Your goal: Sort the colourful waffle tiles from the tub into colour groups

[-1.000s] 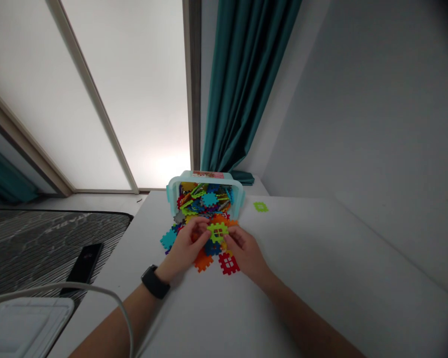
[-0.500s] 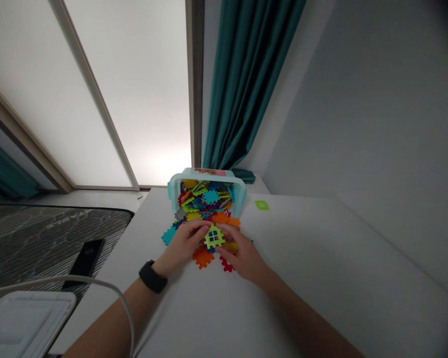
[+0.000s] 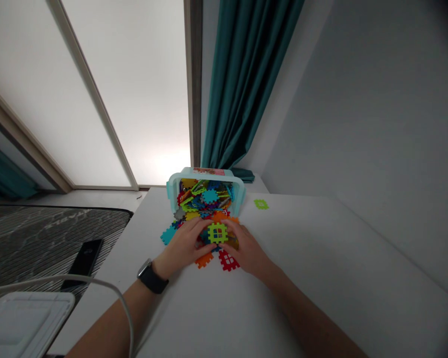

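Lime tile straighter; pieces in tub

Light's mostly pouring through the frosted panels, nearly blowing out near the bottom, while the grey wall on the right is sitting pretty dim and the right-hand corners are going black. Soft shadows are falling on the white table, the wide lens is stretching stuff toward the edges, and the lettering on the mat is looking smeary, though the lime-green piece is reading fairly clear.
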The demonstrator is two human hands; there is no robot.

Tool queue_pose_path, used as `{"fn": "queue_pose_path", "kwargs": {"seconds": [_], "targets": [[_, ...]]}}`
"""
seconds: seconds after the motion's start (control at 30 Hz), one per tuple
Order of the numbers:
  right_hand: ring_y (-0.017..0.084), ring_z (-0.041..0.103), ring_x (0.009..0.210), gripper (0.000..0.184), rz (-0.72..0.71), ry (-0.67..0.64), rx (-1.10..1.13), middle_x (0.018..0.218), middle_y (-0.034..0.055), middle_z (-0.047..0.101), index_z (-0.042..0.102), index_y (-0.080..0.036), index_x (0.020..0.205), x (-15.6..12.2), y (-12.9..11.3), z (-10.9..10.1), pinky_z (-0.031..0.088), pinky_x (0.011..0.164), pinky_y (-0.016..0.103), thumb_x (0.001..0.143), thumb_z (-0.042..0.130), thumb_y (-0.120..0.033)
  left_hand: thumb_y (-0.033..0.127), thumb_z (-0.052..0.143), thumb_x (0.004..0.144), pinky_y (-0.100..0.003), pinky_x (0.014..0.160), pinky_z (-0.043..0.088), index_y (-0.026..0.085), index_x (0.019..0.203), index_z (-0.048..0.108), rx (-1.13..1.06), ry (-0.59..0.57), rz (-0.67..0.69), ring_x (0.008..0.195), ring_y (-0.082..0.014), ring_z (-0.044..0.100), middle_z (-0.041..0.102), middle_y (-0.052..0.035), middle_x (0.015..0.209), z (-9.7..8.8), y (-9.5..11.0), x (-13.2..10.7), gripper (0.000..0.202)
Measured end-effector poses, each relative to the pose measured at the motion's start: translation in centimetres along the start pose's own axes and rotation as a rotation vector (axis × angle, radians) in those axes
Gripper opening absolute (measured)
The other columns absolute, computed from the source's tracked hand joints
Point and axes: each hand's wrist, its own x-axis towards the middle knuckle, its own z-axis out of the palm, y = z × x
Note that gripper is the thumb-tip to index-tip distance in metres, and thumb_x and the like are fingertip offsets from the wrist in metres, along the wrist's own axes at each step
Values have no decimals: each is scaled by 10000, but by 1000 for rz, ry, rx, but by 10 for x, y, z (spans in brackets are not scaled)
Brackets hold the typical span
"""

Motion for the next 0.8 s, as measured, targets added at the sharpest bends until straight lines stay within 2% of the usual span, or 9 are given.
{"fn": "queue_pose_path", "kwargs": {"seconds": [0.17,0.27,0.5,0.8], "targets": [[270,628,1078,523,10,11,-19,1188,107,636,431,-264,1393,-1,-1,1,514,979,503,906,621,-256,499,636,907,-414,864,516,209,1292,556,169,27,89,978,-268,629,651,-106,1092,-3,-6,1,488],[268,627,1072,516,15,12,-9,1162,100,643,437,-261,1386,-1,-2,1,516,976,500,903,617,-252,492,658,894,-408,841,507,203,1250,575,220,19,121,966,-269,632,660,-99,1070,-6,-7,2,466],[274,609,1159,608,18,30,21,1329,124,588,342,-281,1482,-2,0,3,501,1017,500,925,586,-283,441,630,909,-397,807,502,184,1185,596,240,60,120,895,-253,636,675,-99,1003,-6,-3,4,379],[286,631,1105,570,-10,17,-27,1224,126,642,389,-261,1448,1,-1,-2,514,986,515,915,590,-244,469,606,926,-382,776,495,185,1191,580,278,88,141,874,-250,633,671,-90,967,-5,-4,4,390]]}}
